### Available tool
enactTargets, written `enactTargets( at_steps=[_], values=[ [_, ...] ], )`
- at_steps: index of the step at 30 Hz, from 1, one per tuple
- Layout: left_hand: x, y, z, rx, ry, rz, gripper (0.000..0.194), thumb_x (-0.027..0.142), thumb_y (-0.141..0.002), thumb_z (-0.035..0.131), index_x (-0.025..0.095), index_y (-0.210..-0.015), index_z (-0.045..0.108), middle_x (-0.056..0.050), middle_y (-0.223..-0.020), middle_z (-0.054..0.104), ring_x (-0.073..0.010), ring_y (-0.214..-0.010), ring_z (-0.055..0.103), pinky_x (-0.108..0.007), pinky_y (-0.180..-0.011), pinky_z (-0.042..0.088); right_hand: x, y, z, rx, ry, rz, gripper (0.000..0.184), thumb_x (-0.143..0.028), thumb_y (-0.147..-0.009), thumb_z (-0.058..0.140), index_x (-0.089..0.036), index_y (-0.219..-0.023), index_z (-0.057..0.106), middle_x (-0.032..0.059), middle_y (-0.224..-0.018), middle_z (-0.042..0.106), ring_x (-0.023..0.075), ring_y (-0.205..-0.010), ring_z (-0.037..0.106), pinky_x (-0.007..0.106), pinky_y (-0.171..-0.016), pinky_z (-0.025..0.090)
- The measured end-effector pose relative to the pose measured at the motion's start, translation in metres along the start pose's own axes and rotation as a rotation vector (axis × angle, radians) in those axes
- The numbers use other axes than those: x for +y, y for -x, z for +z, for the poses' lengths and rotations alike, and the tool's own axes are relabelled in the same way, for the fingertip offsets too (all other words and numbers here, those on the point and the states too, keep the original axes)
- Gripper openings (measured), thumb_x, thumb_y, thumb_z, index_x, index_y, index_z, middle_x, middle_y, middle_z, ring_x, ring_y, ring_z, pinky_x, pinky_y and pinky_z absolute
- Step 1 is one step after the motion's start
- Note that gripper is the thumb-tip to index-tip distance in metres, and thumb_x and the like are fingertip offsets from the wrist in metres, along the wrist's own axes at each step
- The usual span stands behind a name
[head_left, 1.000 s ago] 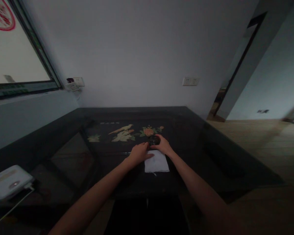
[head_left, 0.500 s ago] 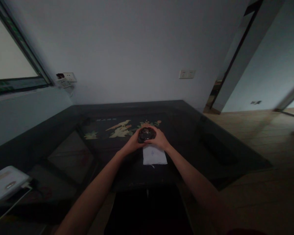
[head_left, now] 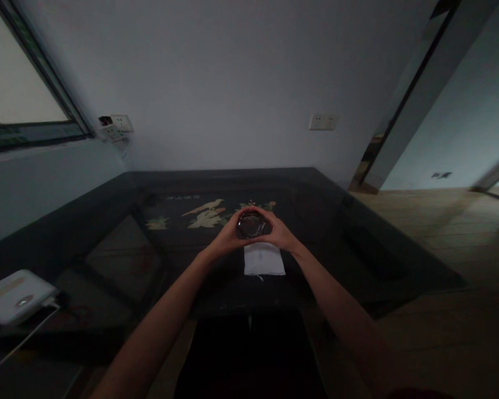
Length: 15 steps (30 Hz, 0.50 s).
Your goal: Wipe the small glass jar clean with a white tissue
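Observation:
Both my hands close around a dark, round, shiny glass dish (head_left: 251, 225), held above the middle of the table. My left hand (head_left: 228, 237) curves around its left side, and my right hand (head_left: 281, 234) curves around its right. The fingers meet or nearly meet at the far rim, with the thumbs along the near side. Just below the hands, a folded white cloth (head_left: 264, 260) lies flat on the black tabletop (head_left: 307, 205). What the dish contains, if anything, is too dark to make out.
Bird and flower pictures (head_left: 205, 213) decorate the glossy table. At the left edge sits a white box-shaped device (head_left: 19, 296) with a white cable (head_left: 20, 343). A long dark object (head_left: 372, 252) lies to the right. The wall (head_left: 216, 88) stands behind.
The dish has tilted or turned, so its round face shows more fully between my hands. Both hands still hold it, with the right thumb moved off its near side. The view has shifted slightly.

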<state>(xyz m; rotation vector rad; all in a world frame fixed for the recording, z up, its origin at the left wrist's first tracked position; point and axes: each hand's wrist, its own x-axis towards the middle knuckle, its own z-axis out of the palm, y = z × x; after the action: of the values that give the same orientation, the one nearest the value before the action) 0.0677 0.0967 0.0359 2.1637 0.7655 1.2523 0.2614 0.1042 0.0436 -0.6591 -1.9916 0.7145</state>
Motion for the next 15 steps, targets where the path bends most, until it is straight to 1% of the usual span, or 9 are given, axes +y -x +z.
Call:
enactTargets(
  at_steps=[3,6,8,9,10,11,13,14,15],
  values=[
    [0.002,0.000,-0.003,-0.021,-0.011,-0.015,0.083,0.036,-0.064,0.079,0.020,-0.134,0.036,-0.017,-0.136,0.047,-0.0309,-0.125,0.048,-0.052,-0.105,0.039,0.000,0.000,0.001,-0.033,0.023,0.009,0.089,-0.036,-0.060,0.082,-0.030,-0.138,0.040,0.0074,-0.141,0.045,0.0263,-0.132,0.039,0.047,-0.112,0.028],
    [0.002,-0.001,-0.005,-0.023,0.021,-0.014,0.083,0.036,-0.063,0.079,0.020,-0.133,0.037,-0.017,-0.135,0.048,-0.0304,-0.123,0.050,-0.051,-0.103,0.041,0.000,0.000,0.000,-0.055,-0.029,0.033,0.092,-0.036,-0.060,0.082,-0.029,-0.140,0.037,0.0078,-0.145,0.040,0.0259,-0.135,0.036,0.047,-0.113,0.026],
    [0.001,-0.001,-0.006,-0.019,0.042,-0.017,0.083,0.035,-0.062,0.079,0.021,-0.132,0.038,-0.016,-0.134,0.050,-0.0295,-0.121,0.052,-0.049,-0.101,0.043,0.000,0.000,-0.005,-0.063,-0.107,0.067,0.096,-0.037,-0.059,0.082,-0.030,-0.141,0.034,0.0072,-0.149,0.034,0.0255,-0.136,0.033,0.046,-0.112,0.030],
    [0.000,-0.001,-0.007,-0.008,0.038,-0.024,0.083,0.034,-0.061,0.080,0.021,-0.132,0.039,-0.016,-0.133,0.051,-0.0292,-0.120,0.052,-0.048,-0.101,0.043,0.000,0.001,-0.009,-0.070,-0.147,0.093,0.096,-0.037,-0.058,0.082,-0.030,-0.141,0.034,0.0069,-0.149,0.034,0.0252,-0.136,0.033,0.044,-0.110,0.033],
    [0.000,-0.002,-0.009,0.010,0.024,-0.034,0.083,0.033,-0.060,0.081,0.021,-0.131,0.039,-0.015,-0.132,0.051,-0.0290,-0.120,0.052,-0.048,-0.101,0.043,0.001,0.001,-0.015,-0.083,-0.176,0.129,0.094,-0.038,-0.059,0.082,-0.030,-0.141,0.035,0.0073,-0.147,0.037,0.0248,-0.134,0.036,0.043,-0.106,0.037],
    [-0.001,-0.002,-0.011,0.035,0.004,-0.047,0.083,0.031,-0.059,0.081,0.020,-0.130,0.039,-0.015,-0.131,0.052,-0.0287,-0.120,0.052,-0.047,-0.101,0.043,0.002,0.002,-0.022,-0.104,-0.185,0.179,0.089,-0.038,-0.060,0.080,-0.028,-0.139,0.039,0.0083,-0.143,0.043,0.0244,-0.129,0.042,0.042,-0.102,0.042],
    [-0.004,-0.002,-0.015,0.087,-0.057,-0.070,0.083,0.028,-0.060,0.080,0.020,-0.130,0.038,-0.014,-0.130,0.051,-0.0280,-0.118,0.053,-0.046,-0.100,0.044,0.005,0.006,-0.035,-0.187,-0.111,0.322,0.068,-0.039,-0.066,0.076,-0.021,-0.127,0.052,0.0101,-0.119,0.062,0.0227,-0.108,0.058,0.039,-0.090,0.049],
    [-0.006,-0.001,-0.017,0.111,-0.098,-0.074,0.082,0.027,-0.061,0.080,0.020,-0.131,0.038,-0.014,-0.131,0.050,-0.0277,-0.118,0.053,-0.045,-0.100,0.044,0.008,0.008,-0.041,-0.242,-0.031,0.398,0.058,-0.039,-0.067,0.074,-0.017,-0.118,0.059,0.0095,-0.104,0.067,0.0213,-0.095,0.063,0.037,-0.084,0.050],
    [-0.007,-0.001,-0.018,0.133,-0.144,-0.071,0.081,0.026,-0.062,0.078,0.021,-0.131,0.037,-0.013,-0.132,0.049,-0.0275,-0.119,0.052,-0.045,-0.101,0.043,0.010,0.010,-0.046,-0.295,0.073,0.473,0.050,-0.039,-0.067,0.074,-0.015,-0.109,0.063,0.0078,-0.091,0.068,0.0199,-0.083,0.064,0.035,-0.077,0.051]
  ],
)
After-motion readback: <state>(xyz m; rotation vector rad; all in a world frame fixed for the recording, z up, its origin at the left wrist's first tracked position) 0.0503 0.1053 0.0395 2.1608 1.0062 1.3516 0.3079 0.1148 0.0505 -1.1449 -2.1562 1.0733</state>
